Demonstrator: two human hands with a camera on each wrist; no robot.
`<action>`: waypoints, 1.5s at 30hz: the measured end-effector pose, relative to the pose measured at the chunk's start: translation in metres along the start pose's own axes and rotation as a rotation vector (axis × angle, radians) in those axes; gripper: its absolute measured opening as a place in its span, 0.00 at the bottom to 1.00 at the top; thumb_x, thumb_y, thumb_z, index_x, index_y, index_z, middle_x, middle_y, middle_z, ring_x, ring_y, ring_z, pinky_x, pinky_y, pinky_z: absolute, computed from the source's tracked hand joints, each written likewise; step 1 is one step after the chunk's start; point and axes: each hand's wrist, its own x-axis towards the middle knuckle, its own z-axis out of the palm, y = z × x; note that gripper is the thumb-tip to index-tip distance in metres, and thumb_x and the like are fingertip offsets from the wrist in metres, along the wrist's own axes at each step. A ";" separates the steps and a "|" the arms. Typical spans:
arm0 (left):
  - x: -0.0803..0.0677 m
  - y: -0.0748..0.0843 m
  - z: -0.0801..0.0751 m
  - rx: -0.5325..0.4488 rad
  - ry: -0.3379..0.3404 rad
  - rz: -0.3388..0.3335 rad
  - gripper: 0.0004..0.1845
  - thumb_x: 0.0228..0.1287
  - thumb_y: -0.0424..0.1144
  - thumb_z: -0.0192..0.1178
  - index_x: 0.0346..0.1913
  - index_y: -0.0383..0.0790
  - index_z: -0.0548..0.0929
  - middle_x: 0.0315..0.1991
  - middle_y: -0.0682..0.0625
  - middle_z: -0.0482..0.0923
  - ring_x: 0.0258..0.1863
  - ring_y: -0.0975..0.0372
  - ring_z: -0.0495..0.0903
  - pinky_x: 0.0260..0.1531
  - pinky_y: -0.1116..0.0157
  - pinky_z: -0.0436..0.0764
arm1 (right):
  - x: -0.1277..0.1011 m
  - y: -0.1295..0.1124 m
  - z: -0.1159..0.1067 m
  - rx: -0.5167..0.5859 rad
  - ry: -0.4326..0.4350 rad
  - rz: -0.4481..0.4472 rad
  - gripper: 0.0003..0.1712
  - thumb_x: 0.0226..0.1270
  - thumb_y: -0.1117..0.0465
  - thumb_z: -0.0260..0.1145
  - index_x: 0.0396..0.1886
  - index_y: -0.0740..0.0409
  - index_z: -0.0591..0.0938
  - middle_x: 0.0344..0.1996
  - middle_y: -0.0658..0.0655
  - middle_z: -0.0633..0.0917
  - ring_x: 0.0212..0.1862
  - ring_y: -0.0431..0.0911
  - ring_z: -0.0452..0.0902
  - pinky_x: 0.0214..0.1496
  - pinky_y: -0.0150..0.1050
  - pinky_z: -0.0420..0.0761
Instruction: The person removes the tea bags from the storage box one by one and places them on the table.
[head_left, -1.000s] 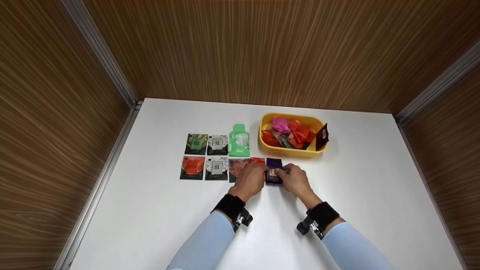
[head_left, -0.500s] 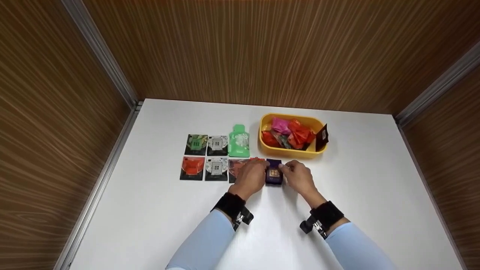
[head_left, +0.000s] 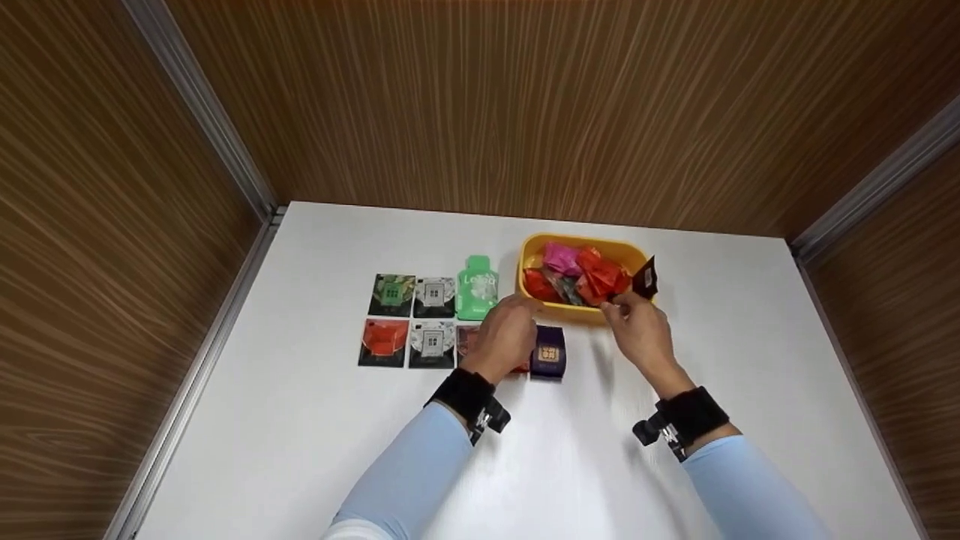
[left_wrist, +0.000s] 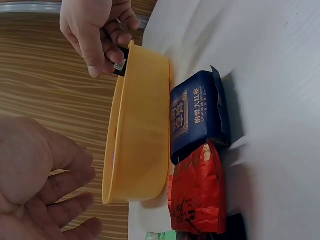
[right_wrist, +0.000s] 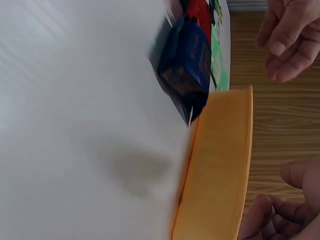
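Observation:
A dark purple packet [head_left: 548, 353] lies on the white table just in front of the yellow bin [head_left: 570, 311], with a red packet [left_wrist: 196, 192] beside it on its left. My left hand [head_left: 517, 315] hovers over that red packet, fingers relaxed and holding nothing. My right hand [head_left: 619, 304] is at the bin's right end. There, thumb and fingers pinch a dark brown packet [head_left: 645, 279] that stands against the rim; the left wrist view shows the pinch on this dark packet [left_wrist: 120, 65]. The bin holds several red, pink and green packets.
Left of my hands, square packets lie in two rows [head_left: 392, 291] [head_left: 383, 342], with a green pouch [head_left: 478, 288] next to the bin. Wood-grain walls close the table on three sides. White tabletop [head_left: 300, 435] stretches toward me.
My right hand let go of the purple packet and moved up and right to the dark packet at the bin. My left hand lifted off the red packet and shifted slightly toward the bin.

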 end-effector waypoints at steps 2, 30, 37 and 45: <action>0.003 0.000 0.000 -0.012 0.001 -0.019 0.21 0.70 0.25 0.57 0.63 0.40 0.85 0.57 0.48 0.87 0.60 0.57 0.83 0.63 0.63 0.79 | 0.008 0.006 -0.009 -0.023 0.033 0.009 0.22 0.79 0.52 0.64 0.54 0.69 0.85 0.41 0.66 0.88 0.43 0.61 0.84 0.48 0.56 0.80; 0.041 0.007 0.003 0.036 -0.018 -0.087 0.17 0.76 0.39 0.62 0.63 0.43 0.86 0.60 0.49 0.86 0.63 0.52 0.79 0.67 0.58 0.75 | 0.044 0.031 -0.026 -0.106 0.183 0.229 0.18 0.77 0.54 0.58 0.42 0.65 0.85 0.43 0.69 0.86 0.48 0.66 0.83 0.48 0.62 0.79; 0.039 0.017 0.001 -0.107 0.067 -0.117 0.13 0.77 0.39 0.60 0.57 0.40 0.88 0.52 0.46 0.89 0.55 0.53 0.84 0.60 0.58 0.78 | 0.014 0.009 -0.005 0.028 0.409 -0.047 0.10 0.75 0.62 0.65 0.43 0.68 0.84 0.38 0.68 0.83 0.42 0.63 0.83 0.46 0.58 0.80; 0.024 0.022 -0.001 -0.337 0.037 -0.219 0.19 0.85 0.51 0.50 0.51 0.42 0.87 0.37 0.49 0.86 0.40 0.56 0.85 0.42 0.59 0.82 | -0.026 -0.011 0.032 0.162 0.494 -0.356 0.05 0.66 0.73 0.73 0.37 0.66 0.84 0.35 0.63 0.82 0.41 0.54 0.83 0.45 0.22 0.79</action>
